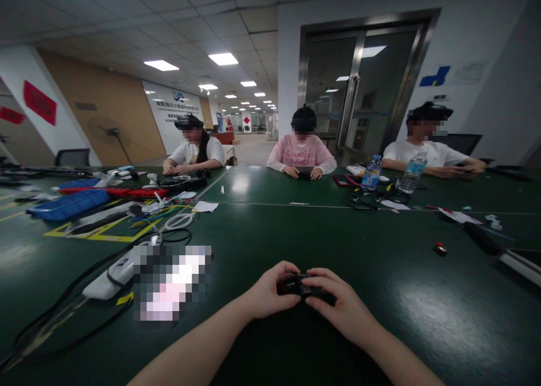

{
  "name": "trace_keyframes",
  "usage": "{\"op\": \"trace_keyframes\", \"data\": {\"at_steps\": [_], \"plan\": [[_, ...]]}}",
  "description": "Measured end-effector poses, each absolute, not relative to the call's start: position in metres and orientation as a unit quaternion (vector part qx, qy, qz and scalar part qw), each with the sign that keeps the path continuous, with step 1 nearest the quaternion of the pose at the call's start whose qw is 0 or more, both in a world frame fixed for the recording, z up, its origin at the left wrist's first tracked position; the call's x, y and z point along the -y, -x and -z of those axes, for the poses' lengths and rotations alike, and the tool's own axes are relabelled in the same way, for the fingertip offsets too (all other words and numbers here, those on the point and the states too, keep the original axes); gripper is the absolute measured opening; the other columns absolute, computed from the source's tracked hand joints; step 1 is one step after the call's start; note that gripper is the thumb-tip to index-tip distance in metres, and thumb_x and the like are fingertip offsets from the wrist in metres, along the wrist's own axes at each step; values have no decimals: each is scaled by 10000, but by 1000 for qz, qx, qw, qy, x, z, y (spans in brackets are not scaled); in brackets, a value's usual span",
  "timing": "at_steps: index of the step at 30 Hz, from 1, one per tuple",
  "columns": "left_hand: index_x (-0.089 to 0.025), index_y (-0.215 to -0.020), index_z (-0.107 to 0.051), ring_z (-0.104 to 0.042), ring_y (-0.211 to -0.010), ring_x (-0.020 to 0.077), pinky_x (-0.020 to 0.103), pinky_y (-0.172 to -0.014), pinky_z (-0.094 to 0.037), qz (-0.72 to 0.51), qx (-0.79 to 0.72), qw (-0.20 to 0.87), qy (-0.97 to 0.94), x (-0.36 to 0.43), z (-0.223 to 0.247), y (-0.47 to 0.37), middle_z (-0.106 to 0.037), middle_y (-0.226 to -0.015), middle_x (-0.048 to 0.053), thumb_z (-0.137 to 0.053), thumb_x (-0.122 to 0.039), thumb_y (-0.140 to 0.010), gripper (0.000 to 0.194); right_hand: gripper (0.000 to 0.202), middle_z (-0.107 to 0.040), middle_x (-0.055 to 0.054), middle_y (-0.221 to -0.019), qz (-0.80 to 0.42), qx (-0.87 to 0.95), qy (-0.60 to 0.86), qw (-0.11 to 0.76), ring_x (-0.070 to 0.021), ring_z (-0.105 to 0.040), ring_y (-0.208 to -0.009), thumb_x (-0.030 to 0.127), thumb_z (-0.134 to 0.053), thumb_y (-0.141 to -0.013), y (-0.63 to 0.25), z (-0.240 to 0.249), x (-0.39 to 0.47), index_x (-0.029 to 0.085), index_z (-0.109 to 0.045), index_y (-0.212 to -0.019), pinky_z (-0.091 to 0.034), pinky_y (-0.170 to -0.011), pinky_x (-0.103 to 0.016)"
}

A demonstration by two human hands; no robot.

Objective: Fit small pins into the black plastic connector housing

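Observation:
My left hand [274, 290] and my right hand [340, 304] come together low in the middle of the view, just above the green tabletop [270, 234]. Between them is a small black object [301, 284] with a jointed, uneven outline; its exact kind is too dark to make out. The left thumb and fingers close on its left side. On its right side, the fingers and thumb of the right hand grip it. Part of the object is hidden behind the fingers. A phone-like slab [175, 284], blurred out, lies left of my hands.
A white power strip [107, 279] with black cables lies at left, near a blue tray [70, 204]. Right of my hands is a small red object [440, 249]. Water bottles [372, 173] stand farther back. Three people wearing headsets sit across the table.

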State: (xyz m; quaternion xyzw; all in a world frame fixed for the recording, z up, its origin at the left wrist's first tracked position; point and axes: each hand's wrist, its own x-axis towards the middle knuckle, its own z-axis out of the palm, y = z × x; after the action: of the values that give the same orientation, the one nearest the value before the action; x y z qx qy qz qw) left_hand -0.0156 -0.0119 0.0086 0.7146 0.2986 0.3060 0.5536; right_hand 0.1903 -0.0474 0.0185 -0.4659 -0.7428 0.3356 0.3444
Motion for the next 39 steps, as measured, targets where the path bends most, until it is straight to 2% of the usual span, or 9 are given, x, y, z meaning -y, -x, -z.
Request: {"op": "trace_keyframes", "data": {"at_steps": [6,12,22,25,31,39], "plan": [[-232,-1204,-378,-580,-919,181,331,-780,-473,-284,-310,536,-732,13,-8,16,-570,-1028,45,-644,-169,-731,546,248,-556,-16,-1124,-338,746,471,328,-223,-553,-1048,194,-589,-777,-188,-20,47,323,-660,-977,-467,-879,-372],[-215,-1103,-495,-567,-860,178,320,-737,-475,-262,-356,451,-775,14,-12,16,-556,-992,34,-656,-242,-726,411,249,-550,-15,-1129,-335,748,473,325,-216,-546,-1059,186,-574,-784,-189,-19,46,314,-647,-985,-444,-918,-377],[-208,-1114,-492,-567,-930,183,334,-803,-466,-297,-319,517,-736,11,-7,14,-572,-1027,40,-667,-193,-718,434,226,-503,-13,-1224,-315,747,484,330,-227,-474,-1168,221,-549,-809,-191,-14,46,327,-630,-991,-389,-990,-406],[-206,-1109,-494,-567,-924,180,336,-807,-465,-292,-330,515,-735,11,-8,14,-574,-1030,39,-667,-180,-712,434,211,-511,-16,-1234,-309,734,490,353,-226,-464,-1185,246,-551,-810,-194,-16,44,317,-630,-992,-365,-1014,-415],[-203,-1116,-479,-577,-912,179,326,-776,-473,-281,-333,533,-726,12,-15,15,-578,-1028,39,-653,-158,-721,433,264,-634,-44,-1077,-303,680,518,422,-237,-564,-1052,338,-555,-800,-210,-28,40,258,-617,-1043,-413,-960,-429],[-217,-1127,-482,-577,-919,200,349,-760,-471,-272,-349,537,-718,13,-14,17,-571,-1063,57,-663,-203,-726,440,424,-618,-76,-1138,-295,619,530,499,-251,-562,-1060,472,-555,-797,-225,-21,33,256,-554,-1162,-414,-952,-448]]}}
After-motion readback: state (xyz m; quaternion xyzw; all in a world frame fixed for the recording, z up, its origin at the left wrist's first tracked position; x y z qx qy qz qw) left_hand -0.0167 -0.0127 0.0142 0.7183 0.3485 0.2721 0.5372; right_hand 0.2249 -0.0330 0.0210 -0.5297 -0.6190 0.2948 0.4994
